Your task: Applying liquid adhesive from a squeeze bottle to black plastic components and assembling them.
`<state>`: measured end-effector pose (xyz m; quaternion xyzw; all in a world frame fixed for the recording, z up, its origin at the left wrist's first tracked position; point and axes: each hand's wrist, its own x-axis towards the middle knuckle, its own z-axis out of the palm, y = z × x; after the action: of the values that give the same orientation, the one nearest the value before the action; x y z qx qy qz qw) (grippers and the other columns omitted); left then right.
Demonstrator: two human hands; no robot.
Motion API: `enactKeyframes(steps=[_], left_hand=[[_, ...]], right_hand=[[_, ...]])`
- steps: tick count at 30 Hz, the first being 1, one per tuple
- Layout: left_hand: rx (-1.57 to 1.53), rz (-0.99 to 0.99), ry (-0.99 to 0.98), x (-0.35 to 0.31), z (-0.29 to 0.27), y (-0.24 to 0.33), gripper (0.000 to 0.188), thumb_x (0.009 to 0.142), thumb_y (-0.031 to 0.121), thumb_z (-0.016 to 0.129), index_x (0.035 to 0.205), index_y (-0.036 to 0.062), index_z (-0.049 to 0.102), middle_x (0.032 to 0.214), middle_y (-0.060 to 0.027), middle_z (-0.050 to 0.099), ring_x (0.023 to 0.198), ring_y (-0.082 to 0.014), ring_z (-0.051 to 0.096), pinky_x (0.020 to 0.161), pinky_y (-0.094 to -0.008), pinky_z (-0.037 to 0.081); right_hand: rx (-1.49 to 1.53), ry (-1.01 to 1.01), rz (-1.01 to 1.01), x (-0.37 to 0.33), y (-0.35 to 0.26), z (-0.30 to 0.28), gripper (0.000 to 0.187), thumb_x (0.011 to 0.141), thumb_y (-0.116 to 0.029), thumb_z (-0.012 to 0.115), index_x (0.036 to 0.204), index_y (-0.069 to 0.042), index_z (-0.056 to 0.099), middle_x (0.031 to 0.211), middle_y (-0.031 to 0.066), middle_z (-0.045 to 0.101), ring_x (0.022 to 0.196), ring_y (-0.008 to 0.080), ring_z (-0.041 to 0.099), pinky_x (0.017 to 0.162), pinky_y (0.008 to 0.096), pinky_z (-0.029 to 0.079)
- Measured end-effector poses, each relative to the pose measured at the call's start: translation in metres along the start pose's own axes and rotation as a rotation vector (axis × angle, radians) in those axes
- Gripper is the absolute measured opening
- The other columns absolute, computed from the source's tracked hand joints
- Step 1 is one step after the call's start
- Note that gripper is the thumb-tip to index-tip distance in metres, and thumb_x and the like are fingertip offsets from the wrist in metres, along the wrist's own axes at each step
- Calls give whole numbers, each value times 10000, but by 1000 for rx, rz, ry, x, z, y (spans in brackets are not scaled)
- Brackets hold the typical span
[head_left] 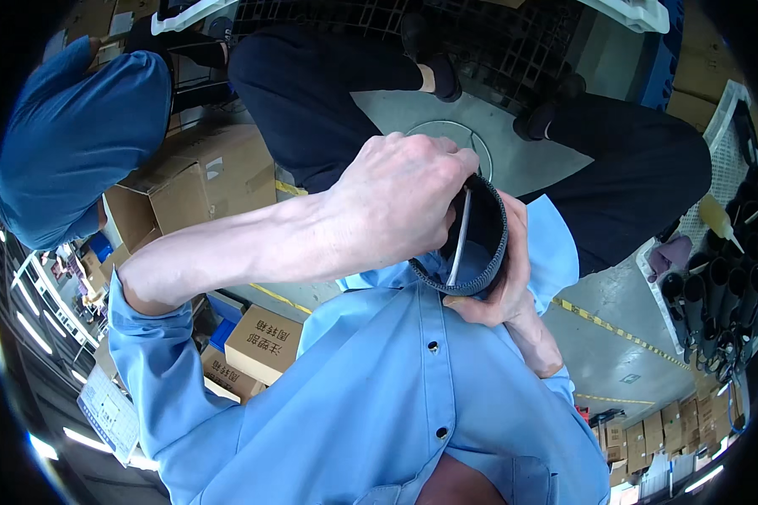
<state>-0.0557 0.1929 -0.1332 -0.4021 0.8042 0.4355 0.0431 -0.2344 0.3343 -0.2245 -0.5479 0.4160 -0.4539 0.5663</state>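
Note:
In front of my chest, a black hollow part [483, 225] with a round mouth and a ribbed rim is held tilted, its opening facing up towards me. My right hand [516, 268] wraps its outer side from the right, thumb near the lower rim. At the upper left of the rim, my left hand [400, 198] is closed with fingers curled down against the edge. A thin pale strip [460, 240] runs across the mouth, its upper end near my left fingertips. Whether those fingers grip the strip, the rim or something else is hidden.
On the right, a white crate [720, 126] holds several black hollow parts [716, 290], a bottle with pale yellow contents [716, 217] and a purple cloth [670, 256]. A person in blue [84, 139] is at the left, beside an open cardboard box [202, 172]. A black grid pallet [514, 42] lies ahead.

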Motion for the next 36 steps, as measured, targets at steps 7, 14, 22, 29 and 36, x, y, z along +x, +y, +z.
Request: enactKeyframes(steps=[7, 14, 22, 29, 36], left_hand=[[-502, -360, -150, 6, 1, -17, 140, 820, 56, 688, 896, -57, 656, 826, -148, 690, 626, -216, 633, 549, -306, 513], [-530, -374, -141, 3, 1, -14, 218, 855, 102, 723, 980, -73, 693, 852, -156, 716, 653, -221, 678, 561, -321, 548], [-246, -331, -87, -2, -1, 2, 168, 827, 44, 699, 946, -75, 709, 807, -173, 725, 633, -264, 696, 562, -350, 571], [-175, -267, -167, 5, -6, 3, 129, 809, 1, 709, 901, -88, 689, 742, -156, 722, 583, -243, 689, 542, -330, 562], [50, -139, -151, 5, -5, 13, 97, 798, -46, 645, 876, -94, 675, 735, -163, 713, 577, -269, 677, 550, -344, 565]], right_hand=[[-10, 18, -9, -2, 7, -4, 1132, 596, -432, 877, 1494, 9, 345, 1424, 202, 349, 1281, 396, 421, 1077, 520, 398], [-10, 3, -18, -2, 6, -2, 1135, 612, -442, 873, 1500, 9, 329, 1441, 202, 327, 1285, 395, 413, 1079, 525, 392], [-42, 6, -27, -4, 5, 0, 1133, 611, -444, 876, 1498, 4, 333, 1444, 199, 329, 1292, 391, 407, 1083, 530, 387], [-15, -3, -27, -4, 5, 1, 1135, 601, -444, 876, 1497, -4, 336, 1446, 195, 334, 1300, 393, 402, 1093, 535, 383], [51, 3, -10, -7, 9, 2, 1139, 598, -439, 875, 1500, -7, 331, 1446, 194, 338, 1308, 394, 397, 1101, 537, 378]])
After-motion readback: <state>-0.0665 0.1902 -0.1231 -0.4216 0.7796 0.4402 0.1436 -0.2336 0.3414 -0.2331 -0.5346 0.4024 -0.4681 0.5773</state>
